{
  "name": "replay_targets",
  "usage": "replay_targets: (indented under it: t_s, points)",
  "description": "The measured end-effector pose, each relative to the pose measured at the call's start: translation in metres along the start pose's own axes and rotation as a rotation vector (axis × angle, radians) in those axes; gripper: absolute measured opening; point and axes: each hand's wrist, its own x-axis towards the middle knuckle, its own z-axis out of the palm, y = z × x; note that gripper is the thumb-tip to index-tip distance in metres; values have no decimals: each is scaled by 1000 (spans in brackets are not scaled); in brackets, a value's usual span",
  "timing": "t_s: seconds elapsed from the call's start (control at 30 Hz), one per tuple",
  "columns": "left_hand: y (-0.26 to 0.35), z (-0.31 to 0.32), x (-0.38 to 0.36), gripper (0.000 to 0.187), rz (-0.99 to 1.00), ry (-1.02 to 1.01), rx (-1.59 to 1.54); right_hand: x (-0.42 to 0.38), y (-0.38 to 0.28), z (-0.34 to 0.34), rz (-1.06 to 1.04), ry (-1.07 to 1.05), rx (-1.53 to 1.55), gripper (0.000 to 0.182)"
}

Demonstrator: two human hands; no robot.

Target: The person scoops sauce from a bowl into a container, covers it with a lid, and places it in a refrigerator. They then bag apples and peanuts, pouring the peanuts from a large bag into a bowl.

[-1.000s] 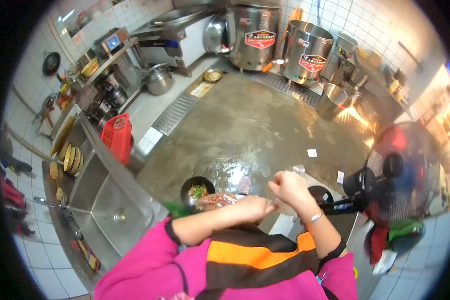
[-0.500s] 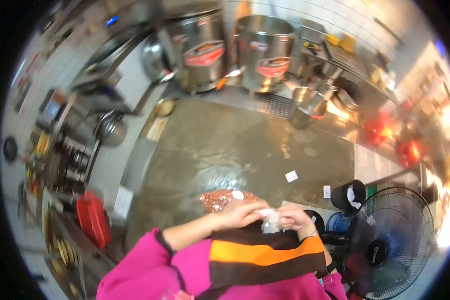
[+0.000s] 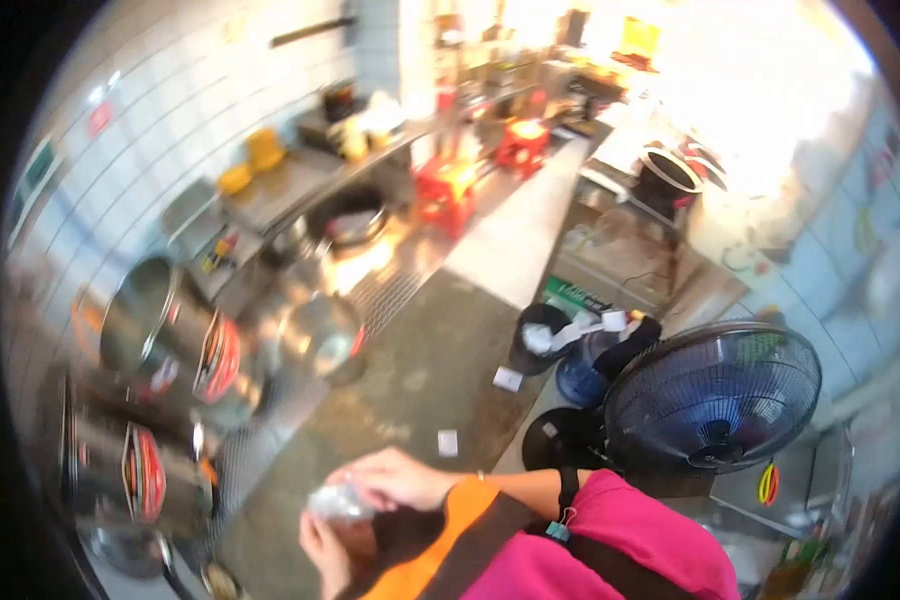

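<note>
A clear, crumpled plastic bag is bunched between my two hands, close to my apron. My right hand comes in from the right, its fingers closed on the upper side of the plastic. Lower down, my left hand has its fingertips pressed against the near edge of the same plastic. Motion blur and my own hands hide most of the bag's contents. The brown apron with an orange stripe lies right behind the hands.
Large steel pots stand along the wall at left. A black floor fan is close on my right, beside a black bin. Pieces of white paper lie on the wet floor. Red stools stand farther off.
My view has swung to the right, bringing the fan and bright doorway nearer the middle. Both hands still hold the plastic; the reddish-brown contents seen before are now out of sight.
</note>
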Motion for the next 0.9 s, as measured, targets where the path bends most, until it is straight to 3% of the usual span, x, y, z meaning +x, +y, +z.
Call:
replay_targets:
  t_s: [0.07,0.13,0.2,0.27,0.33,0.4,0.47,0.53,0.57,0.6,0.67,0.7,0.73,0.77,0.8,0.87,0.9]
  points:
    - [-22,-3,38,19,225,-147,120,26,-12,-29,44,117,115,26]
    - [-42,4,84,18,240,-178,18,52,-10,-62,23,138,580,24]
    - [-28,25,142,25,-182,-110,-93,72,-24,-64,-146,219,558,24]
    - [-9,58,192,24,-115,-100,-228,80,-64,-70,-312,295,492,23]
    - [14,77,241,28,60,-842,-38,75,-107,-81,-205,497,-68,23]
    - [61,116,266,37,710,-1054,282,77,-118,-110,-142,372,-198,23]
    - [63,142,293,46,351,-1450,420,87,-119,-109,-93,452,-306,23]
    - [45,179,316,47,349,-1483,448,86,-123,-131,-255,581,-174,25]
    - [42,197,329,49,361,-1488,458,88,-121,-146,-303,707,82,28]
    - [48,213,340,49,366,-1512,465,78,-125,-166,-345,600,495,28]
    - [59,240,358,46,-319,-1459,151,67,-130,-190,-537,553,688,28]
    - [45,254,371,47,-274,-1460,-85,60,-132,-202,-570,549,630,27]
    - [41,271,387,46,-131,-1412,-117,52,-135,-215,-601,542,570,27]
    - [33,287,408,44,-377,-1463,-417,34,-142,-231,-587,611,386,24]
    - [27,307,426,42,-617,-1484,-721,21,-140,-255,-567,686,443,22]
    - [29,351,446,52,-630,-1521,-823,2,-154,-284,-583,1030,171,27]
    - [31,372,454,63,-655,-1541,-938,-5,-164,-295,-617,1066,132,33]
